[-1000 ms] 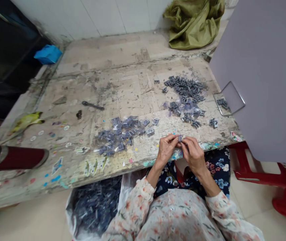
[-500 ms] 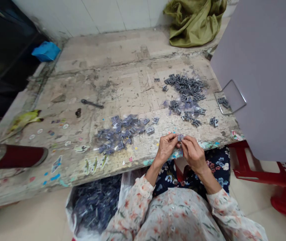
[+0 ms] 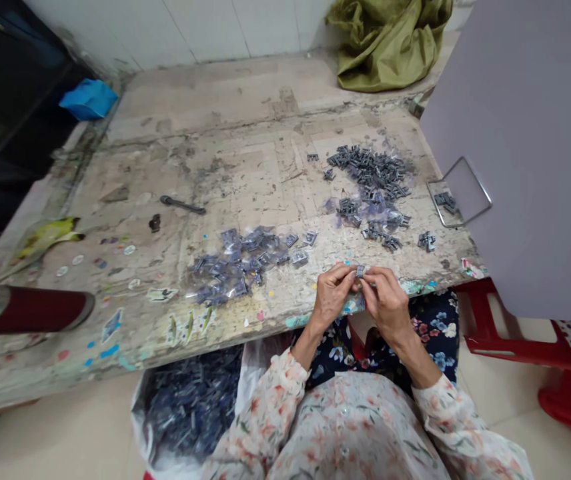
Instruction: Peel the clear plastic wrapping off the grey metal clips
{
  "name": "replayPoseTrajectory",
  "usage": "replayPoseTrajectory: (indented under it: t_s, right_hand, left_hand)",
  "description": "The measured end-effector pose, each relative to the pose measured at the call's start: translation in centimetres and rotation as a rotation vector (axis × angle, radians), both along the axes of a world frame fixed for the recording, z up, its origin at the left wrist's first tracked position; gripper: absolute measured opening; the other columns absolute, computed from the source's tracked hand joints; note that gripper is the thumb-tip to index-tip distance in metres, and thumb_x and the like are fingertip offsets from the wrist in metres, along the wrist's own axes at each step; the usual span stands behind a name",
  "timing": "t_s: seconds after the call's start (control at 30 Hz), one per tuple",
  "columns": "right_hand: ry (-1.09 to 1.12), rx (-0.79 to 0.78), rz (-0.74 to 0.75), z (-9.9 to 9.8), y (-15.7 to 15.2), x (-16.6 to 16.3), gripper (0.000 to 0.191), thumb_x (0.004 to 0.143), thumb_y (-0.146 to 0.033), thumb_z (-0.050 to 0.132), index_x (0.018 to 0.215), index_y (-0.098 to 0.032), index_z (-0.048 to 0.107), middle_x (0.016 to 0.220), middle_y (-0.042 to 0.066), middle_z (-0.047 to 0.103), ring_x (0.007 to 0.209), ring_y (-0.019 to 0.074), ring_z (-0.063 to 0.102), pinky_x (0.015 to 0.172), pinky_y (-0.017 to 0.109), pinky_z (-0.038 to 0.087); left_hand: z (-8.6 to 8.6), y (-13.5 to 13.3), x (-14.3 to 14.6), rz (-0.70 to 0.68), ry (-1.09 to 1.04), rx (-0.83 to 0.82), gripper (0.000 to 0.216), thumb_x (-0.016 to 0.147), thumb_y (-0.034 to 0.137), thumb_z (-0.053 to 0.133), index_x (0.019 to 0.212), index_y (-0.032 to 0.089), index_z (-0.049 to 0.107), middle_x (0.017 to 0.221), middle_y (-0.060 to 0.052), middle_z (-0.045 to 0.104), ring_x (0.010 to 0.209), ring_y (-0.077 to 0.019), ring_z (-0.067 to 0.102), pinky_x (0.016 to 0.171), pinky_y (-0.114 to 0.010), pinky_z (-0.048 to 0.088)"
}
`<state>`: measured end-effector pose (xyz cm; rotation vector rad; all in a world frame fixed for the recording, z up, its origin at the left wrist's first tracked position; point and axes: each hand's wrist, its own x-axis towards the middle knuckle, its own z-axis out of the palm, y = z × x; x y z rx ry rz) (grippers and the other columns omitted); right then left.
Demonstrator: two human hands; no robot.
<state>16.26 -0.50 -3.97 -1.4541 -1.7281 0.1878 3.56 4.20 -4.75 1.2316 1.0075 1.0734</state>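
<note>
Both hands [image 3: 331,293] [image 3: 387,300] inward, gray piece [image 3: 359,271] between

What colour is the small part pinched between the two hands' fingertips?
The small part is grey; it shows in the head view.

Head camera seat: worn on the person's head, above the white, floral-print fabric shirt [image 3: 345,423] at the bottom edge.
Head camera facing: forward and down, over the worn, stained, beige surface [image 3: 245,153] to the white panelled wall [image 3: 220,30] along the top.
Nearness: shirt closest, bare hands [image 3: 387,301] a little farther, right of centre, wall farthest.
Side limits: dark red, cylindrical flask [image 3: 40,310] at left; flat, grey panel [image 3: 530,153] at right.
</note>
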Motion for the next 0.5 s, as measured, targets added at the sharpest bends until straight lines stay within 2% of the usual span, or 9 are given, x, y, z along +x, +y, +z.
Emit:
replayPoseTrajectory:
  t_s: [0.1,0.2,0.27,0.37,0.5]
  right_hand:
    - [0.085,-0.06,0.014,0.4,0.4,0.5,0.009,0.093,-0.022,0.055,0.096,-0.021,0.063,0.095,0.008,0.063,0.089,0.0196,0.065,0.074,0.032,0.058]
    - [0.165,-0.173,0.061,0.6,0.7,1.3,0.023,0.09,-0.023,0.06,0.113,-0.019,0.061,0.103,0.01,0.063,0.076,0.0167,0.065,0.063,0.029,0.057]
    - [0.158,-0.214,0.115,0.7,0.9,1.8,0.031,0.089,-0.023,0.06,0.12,-0.02,0.06,0.105,0.009,0.063,0.074,0.0161,0.065,0.068,0.03,0.057]
    - [0.108,-0.208,0.171,0.9,1.1,2.2,0.027,0.09,-0.023,0.06,0.117,-0.021,0.063,0.101,0.008,0.065,0.083,0.0188,0.065,0.077,0.033,0.056]
    - [0.091,-0.196,0.189,1.2,1.1,2.2,0.024,0.09,-0.022,0.06,0.113,-0.021,0.065,0.098,0.008,0.066,0.086,0.0193,0.065,0.078,0.032,0.055]
  left_hand:
    - [-0.1,-0.1,-0.1,-0.005,0.011,0.025,0.021,0.083,0.037,0.065,0.081,0.019,0.077,0.063,-0.001,0.057,0.062,-0.0152,0.056,0.068,-0.029,0.046]
    - [-0.2,-0.1,-0.2,-0.027,-0.003,-0.007,0.023,0.082,0.038,0.065,0.084,0.019,0.077,0.071,-0.002,0.061,0.058,-0.0137,0.056,0.065,-0.029,0.046]
    - [-0.3,-0.1,-0.3,-0.045,-0.01,-0.02,0.023,0.082,0.038,0.065,0.084,0.018,0.077,0.076,-0.003,0.061,0.056,-0.0128,0.056,0.062,-0.028,0.047]
    - [-0.6,-0.1,-0.4,-0.073,-0.026,-0.011,0.024,0.082,0.038,0.065,0.086,0.017,0.076,0.079,-0.003,0.06,0.055,-0.0115,0.057,0.057,-0.027,0.046]
    - [-0.9,-0.1,-0.5,-0.093,-0.032,0.024,0.024,0.084,0.037,0.064,0.087,0.016,0.076,0.078,-0.002,0.059,0.054,-0.0098,0.057,0.055,-0.024,0.045]
